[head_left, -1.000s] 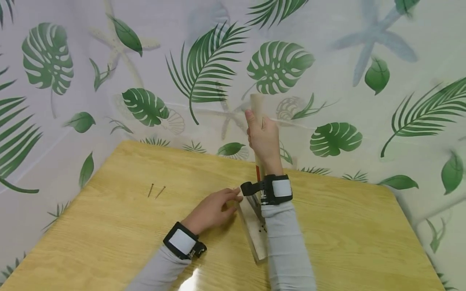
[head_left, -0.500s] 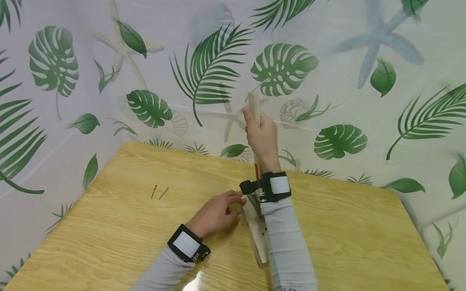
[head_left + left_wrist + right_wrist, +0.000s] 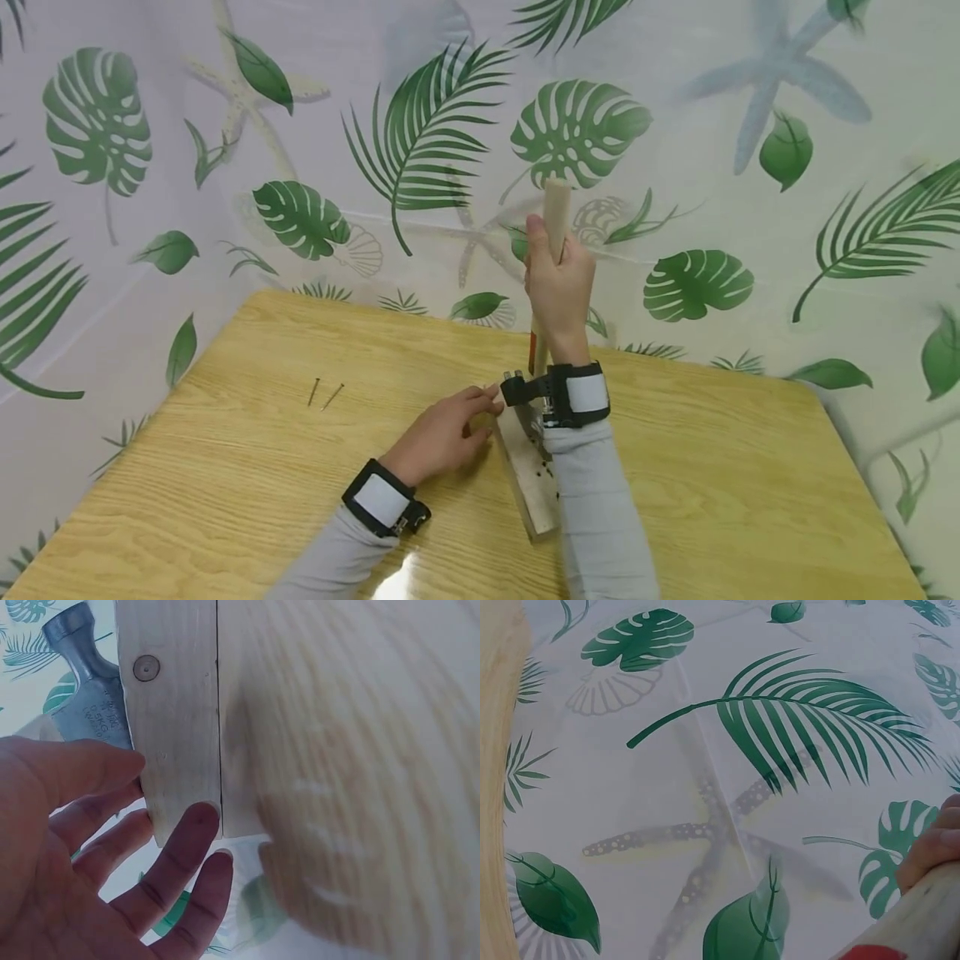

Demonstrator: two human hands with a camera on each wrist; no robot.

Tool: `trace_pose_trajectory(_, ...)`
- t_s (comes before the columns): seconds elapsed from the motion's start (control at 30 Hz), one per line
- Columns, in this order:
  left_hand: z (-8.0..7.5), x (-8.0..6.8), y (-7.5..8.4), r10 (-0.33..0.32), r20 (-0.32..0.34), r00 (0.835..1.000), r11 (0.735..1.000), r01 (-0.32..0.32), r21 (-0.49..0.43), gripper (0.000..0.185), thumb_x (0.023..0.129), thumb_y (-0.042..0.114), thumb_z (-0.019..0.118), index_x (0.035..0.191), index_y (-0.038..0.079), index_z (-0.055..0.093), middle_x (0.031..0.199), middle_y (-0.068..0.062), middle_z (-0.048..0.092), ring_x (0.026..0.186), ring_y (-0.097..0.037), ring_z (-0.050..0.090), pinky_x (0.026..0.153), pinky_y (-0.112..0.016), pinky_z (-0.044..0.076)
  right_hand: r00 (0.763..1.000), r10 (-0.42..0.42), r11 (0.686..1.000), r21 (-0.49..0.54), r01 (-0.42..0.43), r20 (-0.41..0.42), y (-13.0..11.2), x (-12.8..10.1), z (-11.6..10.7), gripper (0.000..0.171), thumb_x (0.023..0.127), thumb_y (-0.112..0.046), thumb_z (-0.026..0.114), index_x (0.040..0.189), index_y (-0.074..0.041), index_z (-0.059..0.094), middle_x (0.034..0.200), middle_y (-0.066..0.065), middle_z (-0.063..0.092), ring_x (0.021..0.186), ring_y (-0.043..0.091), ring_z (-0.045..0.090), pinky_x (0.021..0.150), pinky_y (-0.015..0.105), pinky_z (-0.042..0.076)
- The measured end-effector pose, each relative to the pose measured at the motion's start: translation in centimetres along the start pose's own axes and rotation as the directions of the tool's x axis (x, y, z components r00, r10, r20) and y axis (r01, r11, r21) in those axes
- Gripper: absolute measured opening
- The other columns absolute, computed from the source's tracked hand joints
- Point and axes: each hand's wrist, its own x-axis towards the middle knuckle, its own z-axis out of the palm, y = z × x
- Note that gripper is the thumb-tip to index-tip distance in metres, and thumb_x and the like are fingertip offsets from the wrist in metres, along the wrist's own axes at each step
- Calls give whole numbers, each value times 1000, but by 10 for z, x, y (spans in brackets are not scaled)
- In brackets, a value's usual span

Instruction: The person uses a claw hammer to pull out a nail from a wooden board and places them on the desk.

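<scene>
My right hand [image 3: 561, 287] grips a claw hammer by its pale wooden handle [image 3: 556, 208], held nearly upright above the board's far part. The wrist strap and sleeve hide much of the hammer's head in the head view. In the left wrist view the grey steel hammer head [image 3: 94, 709] shows beside the board. My left hand [image 3: 442, 429] holds the far end of the wooden board [image 3: 534, 504], thumb and fingertips at its edges. Several small dark spots mark the board's top. In the right wrist view a curled finger [image 3: 934, 851] wraps the handle.
Two loose nails, the left nail [image 3: 313, 392] and the right nail [image 3: 332, 397], lie on the wood-grain table [image 3: 225, 467] left of the board. A leaf-patterned sheet [image 3: 420, 275] hangs behind the table's back edge.
My right hand and the hammer handle have shifted to the right, and more of the handle's side shows. My left hand stays at the board's far end.
</scene>
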Motion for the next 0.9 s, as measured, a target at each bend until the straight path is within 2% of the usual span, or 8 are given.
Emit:
trace_pose_trajectory(0.07,0,0,1,5,-2,1000,1000,-5,-5,32,103,17,58,133,11,65,157,-5,45,130,-26,57,95,-38,52,999,-20,999,49,22,-32,-5,-7,-9,39,104,-40,57,80,-9,53,54,-2,44,40,11,38,40,25,32)
trace_pose_trajectory(0.2,0,1,1,-1,-5,1000,1000,1,-4,32,103,16,58,133,11,65,156,-5,47,126,-25,60,81,-31,52,988,-108,983,137,122,-109,-14,-22,-26,33,106,-31,54,78,-13,51,50,-4,38,37,10,33,37,24,28)
trace_pose_trajectory(0.27,1,1,1,-11,0,1000,1000,11,-9,32,102,16,58,134,12,65,156,-5,47,116,-24,64,71,-29,48,975,-163,969,162,187,-150,-17,-29,-33,33,107,-27,52,77,-13,50,49,-4,36,36,9,31,37,23,26)
trace_pose_trajectory(0.3,1,1,1,-13,1,1000,1000,13,-10,32,102,16,58,134,12,65,155,-4,48,119,-24,63,71,-28,47,967,-189,961,170,218,-171,-19,-33,-36,34,107,-25,51,75,-12,50,49,-5,36,36,8,31,36,23,26)
trace_pose_trajectory(0.5,2,3,1,-14,-9,1000,1000,14,1,34,101,15,60,135,14,63,149,-1,54,102,-19,66,74,-29,48,928,-279,917,219,334,-245,-27,-47,-51,45,107,-23,51,68,-1,42,49,-4,34,36,6,31,36,21,25)
trace_pose_trajectory(0.6,4,3,2,-16,-9,1000,1000,16,20,33,101,16,61,134,16,64,151,0,53,82,-12,62,70,-27,48,909,-308,891,249,378,-280,-36,-56,-57,48,106,-19,52,66,5,38,49,-3,32,36,6,28,36,21,24)
trace_pose_trajectory(0.67,5,3,3,-15,-8,1000,1000,15,22,34,101,16,62,135,17,64,150,1,53,68,-8,53,64,-26,46,893,-316,874,269,406,-320,-43,-64,-60,46,104,-14,54,67,7,37,48,-2,32,35,6,27,35,22,23)
trace_pose_trajectory(0.9,3,3,5,-24,-18,1000,1000,24,14,36,101,16,62,137,17,62,145,2,57,63,-6,48,60,-25,44,861,-278,845,318,430,-427,-65,-87,-69,38,98,-4,54,66,1,35,45,-1,29,33,7,24,33,22,21)
